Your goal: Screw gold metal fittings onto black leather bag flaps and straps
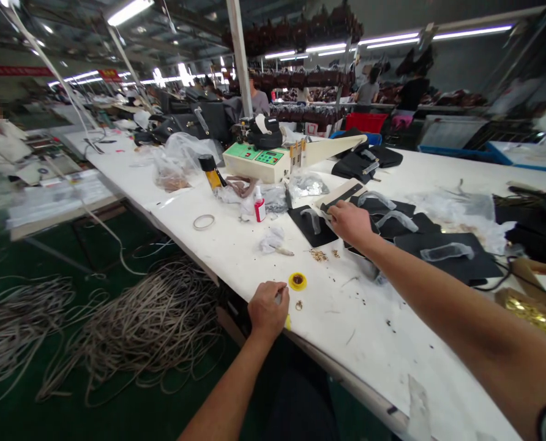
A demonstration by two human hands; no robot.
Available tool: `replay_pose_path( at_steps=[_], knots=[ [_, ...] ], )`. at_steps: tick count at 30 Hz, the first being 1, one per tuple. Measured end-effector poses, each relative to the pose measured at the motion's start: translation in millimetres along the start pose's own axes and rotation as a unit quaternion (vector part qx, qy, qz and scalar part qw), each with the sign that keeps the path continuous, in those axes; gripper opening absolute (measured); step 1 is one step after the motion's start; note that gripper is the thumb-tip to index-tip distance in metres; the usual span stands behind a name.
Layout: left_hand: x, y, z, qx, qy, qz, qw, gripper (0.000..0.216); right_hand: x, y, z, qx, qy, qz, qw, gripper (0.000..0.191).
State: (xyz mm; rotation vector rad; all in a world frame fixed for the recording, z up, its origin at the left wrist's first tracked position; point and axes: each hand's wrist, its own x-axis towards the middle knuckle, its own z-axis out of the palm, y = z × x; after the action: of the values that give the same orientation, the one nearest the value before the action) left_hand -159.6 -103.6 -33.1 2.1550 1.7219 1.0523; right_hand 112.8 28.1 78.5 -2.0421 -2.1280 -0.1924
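My left hand [267, 309] rests near the front edge of the white table [236, 245], fingers curled round a small pale object I cannot name. A yellow cap [297, 281] and a small gold ring [299, 304] lie just right of it. My right hand [350, 222] reaches far across the table, fingers closed on the edge of a black leather piece [310, 225] with a plastic-wrapped strap. Small gold fittings [319, 255] lie scattered below that hand. More black pieces [442, 251] lie to the right.
A beige and green machine [259, 160] stands at the back, with a small red-capped glue bottle [259, 206], a tape ring [204, 222] and plastic bags [181, 160] nearby. Tangled cords [130, 331] cover the green floor at left. Other people work in the background.
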Motion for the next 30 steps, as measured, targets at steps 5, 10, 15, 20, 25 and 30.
replay_pose_path(
  at_steps=[5, 10, 15, 20, 25, 30],
  knots=[
    [-0.1, -1.2, -0.2, -0.01, 0.0, 0.005, 1.0, 0.01, -16.7, 2.5, 18.2, -0.004, -0.057, 0.02, 0.998, 0.027],
    [-2.0, -1.4, -1.8, -0.013, -0.003, 0.007, 1.0, 0.011, -53.8, -21.9, 59.3, 0.036, -0.056, 0.107, 0.992, 0.031],
    [-3.7, -2.2, -2.5, -0.023, -0.001, 0.008, 1.0, 0.011, -83.5, -49.3, 86.1, 0.09, 0.009, 0.13, 0.987, 0.04],
    [-4.1, -3.3, -2.9, -0.031, 0.001, 0.011, 0.999, 0.01, -81.0, -66.6, 96.7, 0.117, 0.051, 0.118, 0.985, 0.047],
    [-3.7, -2.2, -1.3, -0.028, -0.004, 0.001, 1.0, 0.011, -66.8, -63.8, 96.9, 0.149, 0.042, 0.085, 0.984, 0.033],
    [-2.1, 3.5, -2.8, -0.016, -0.013, -0.014, 1.0, 0.012, -110.2, -45.7, 90.5, 0.196, 0.028, 0.07, 0.978, 0.025]
  ],
)
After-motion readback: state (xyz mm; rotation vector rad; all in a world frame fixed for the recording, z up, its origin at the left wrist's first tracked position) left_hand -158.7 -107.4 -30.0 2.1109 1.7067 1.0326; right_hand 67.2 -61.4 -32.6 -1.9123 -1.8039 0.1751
